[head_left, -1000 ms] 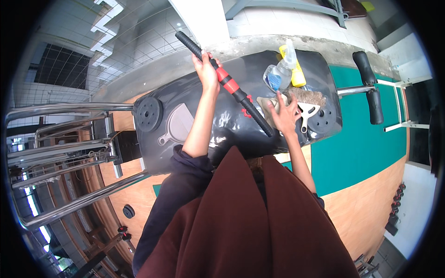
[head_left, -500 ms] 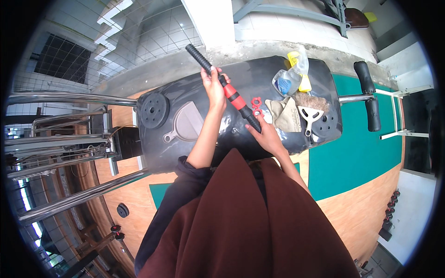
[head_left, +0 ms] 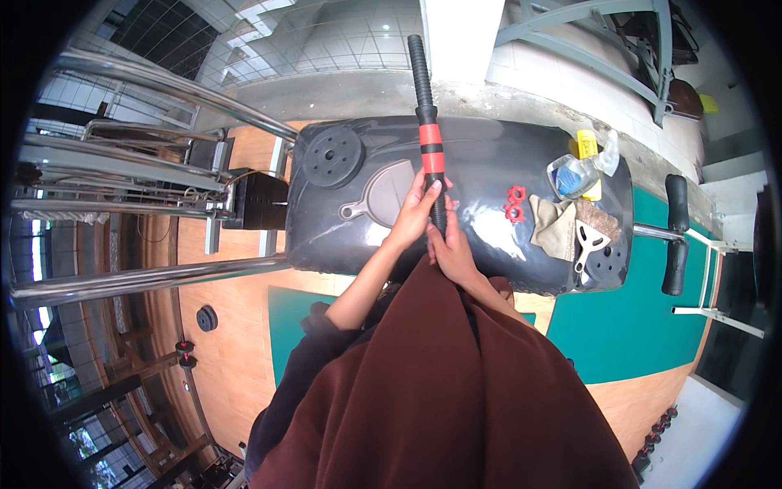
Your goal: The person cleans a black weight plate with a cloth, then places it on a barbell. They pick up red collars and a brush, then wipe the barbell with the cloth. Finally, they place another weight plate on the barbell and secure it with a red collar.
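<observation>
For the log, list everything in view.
Bench: one, black, centre
Threaded dumbbell bar: one, black-red, over bench
Spinlock nuts: two, red, mid-bench
Dustpan: one, grey, bench left
Weight plates: at least three, black, bench ends and floor
Spray bottle: one, clear-blue, bench right
Container: one, yellow, behind spray bottle
Hand brush: one, white-brown, bench right
Cloth: one, beige, beside brush
Padded rollers: two, black, right
Matting: count unclear, green, floor
Tubing: several, chrome, left
Hands: two, bare, on bar

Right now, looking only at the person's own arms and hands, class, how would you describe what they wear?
The left hand and right hand are ungloved, with no watch or bracelet visible. A loose, dark sleeve bunches near the left elbow, leaving that forearm bare. A draped brown cloth mostly hides the right sleeve area.
</observation>
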Action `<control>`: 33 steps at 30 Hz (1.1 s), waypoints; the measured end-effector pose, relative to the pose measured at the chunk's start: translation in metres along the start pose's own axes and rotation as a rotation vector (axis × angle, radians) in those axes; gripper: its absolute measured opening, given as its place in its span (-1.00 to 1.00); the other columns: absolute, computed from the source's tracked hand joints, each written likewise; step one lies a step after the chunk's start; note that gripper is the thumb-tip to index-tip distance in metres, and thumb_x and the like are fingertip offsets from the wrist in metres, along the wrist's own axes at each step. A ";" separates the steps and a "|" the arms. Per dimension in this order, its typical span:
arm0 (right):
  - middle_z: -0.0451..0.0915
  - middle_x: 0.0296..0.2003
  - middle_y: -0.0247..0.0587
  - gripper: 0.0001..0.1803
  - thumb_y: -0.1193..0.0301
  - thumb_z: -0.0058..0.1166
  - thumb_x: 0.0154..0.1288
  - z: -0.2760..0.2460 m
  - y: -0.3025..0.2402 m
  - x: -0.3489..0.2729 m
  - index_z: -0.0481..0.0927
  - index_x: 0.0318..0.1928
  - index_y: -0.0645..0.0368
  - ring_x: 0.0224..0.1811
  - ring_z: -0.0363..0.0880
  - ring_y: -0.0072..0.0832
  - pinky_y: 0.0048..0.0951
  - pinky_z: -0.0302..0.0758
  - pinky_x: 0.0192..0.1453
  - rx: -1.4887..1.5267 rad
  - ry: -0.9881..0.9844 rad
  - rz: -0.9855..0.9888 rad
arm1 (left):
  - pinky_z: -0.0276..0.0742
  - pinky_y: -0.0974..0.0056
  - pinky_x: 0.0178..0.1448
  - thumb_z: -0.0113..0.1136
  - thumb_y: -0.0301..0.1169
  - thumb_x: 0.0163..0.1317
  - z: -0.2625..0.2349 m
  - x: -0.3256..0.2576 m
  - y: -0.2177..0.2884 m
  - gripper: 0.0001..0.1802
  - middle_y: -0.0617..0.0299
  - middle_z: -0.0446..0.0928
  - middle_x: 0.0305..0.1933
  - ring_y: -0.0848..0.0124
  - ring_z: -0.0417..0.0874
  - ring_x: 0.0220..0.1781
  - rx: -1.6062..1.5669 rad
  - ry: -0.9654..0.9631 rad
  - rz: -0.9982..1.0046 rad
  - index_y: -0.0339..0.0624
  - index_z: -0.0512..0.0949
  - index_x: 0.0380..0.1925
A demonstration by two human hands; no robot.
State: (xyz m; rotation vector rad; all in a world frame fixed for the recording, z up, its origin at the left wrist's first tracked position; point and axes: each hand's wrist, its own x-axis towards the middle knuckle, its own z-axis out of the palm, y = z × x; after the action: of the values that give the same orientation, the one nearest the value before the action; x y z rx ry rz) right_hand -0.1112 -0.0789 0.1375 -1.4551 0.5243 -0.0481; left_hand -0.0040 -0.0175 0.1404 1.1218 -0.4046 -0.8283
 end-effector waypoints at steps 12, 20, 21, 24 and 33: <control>0.45 -0.18 -0.26 -0.60 0.39 -0.02 0.29 0.008 0.036 -0.001 0.31 0.13 0.14 -0.15 0.47 -0.54 -0.49 0.40 -0.03 -0.317 -0.419 0.008 | 0.18 0.48 -0.63 0.05 -0.27 0.29 -0.199 -0.073 0.025 -0.50 0.45 0.33 -0.55 0.68 0.25 -0.67 0.463 0.546 -0.112 -0.02 0.23 0.22; 0.52 -0.24 -0.26 -0.67 0.35 -0.03 0.31 0.023 0.053 0.015 0.38 0.06 0.11 -0.25 0.53 -0.50 -0.49 0.44 -0.11 -0.277 -0.183 0.062 | 0.17 0.46 -0.68 0.16 -0.25 0.22 -0.269 -0.072 0.015 -0.55 0.44 0.29 -0.66 0.66 0.26 -0.73 0.514 0.634 -0.040 -0.16 0.33 0.05; 0.51 -0.22 -0.25 -0.66 0.34 -0.03 0.31 0.031 0.050 0.019 0.37 0.07 0.12 -0.23 0.52 -0.50 -0.49 0.43 -0.11 -0.284 -0.189 0.044 | 0.17 0.46 -0.68 0.15 -0.26 0.22 -0.268 -0.067 0.013 -0.57 0.43 0.29 -0.66 0.65 0.26 -0.73 0.500 0.619 -0.034 -0.13 0.33 0.05; 0.48 -0.16 -0.23 -0.62 0.30 -0.02 0.31 0.066 0.034 0.036 0.35 0.08 0.17 -0.16 0.50 -0.50 -0.50 0.42 -0.11 -0.320 -0.181 -0.014 | 0.14 0.48 -0.68 0.17 -0.29 0.21 -0.252 -0.056 0.012 -0.58 0.46 0.29 -0.63 0.68 0.24 -0.73 0.469 0.490 -0.035 -0.08 0.34 0.04; 0.49 -0.11 -0.16 -0.58 0.11 -0.10 0.36 0.117 -0.018 0.120 0.37 0.05 0.14 -0.15 0.48 -0.57 -0.53 0.45 -0.21 0.165 0.378 -0.169 | 0.38 0.42 -0.07 0.17 -0.55 0.08 -0.202 -0.038 0.045 -0.54 0.26 0.53 -0.20 0.59 0.49 -0.18 0.609 -0.125 -0.033 -0.19 0.34 0.03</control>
State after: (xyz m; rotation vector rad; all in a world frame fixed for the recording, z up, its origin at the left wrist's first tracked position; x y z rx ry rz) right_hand 0.0431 -0.0140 0.1199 -1.3294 0.6849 -0.4977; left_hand 0.1230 0.1458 0.1039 1.6441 -0.7777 -0.8293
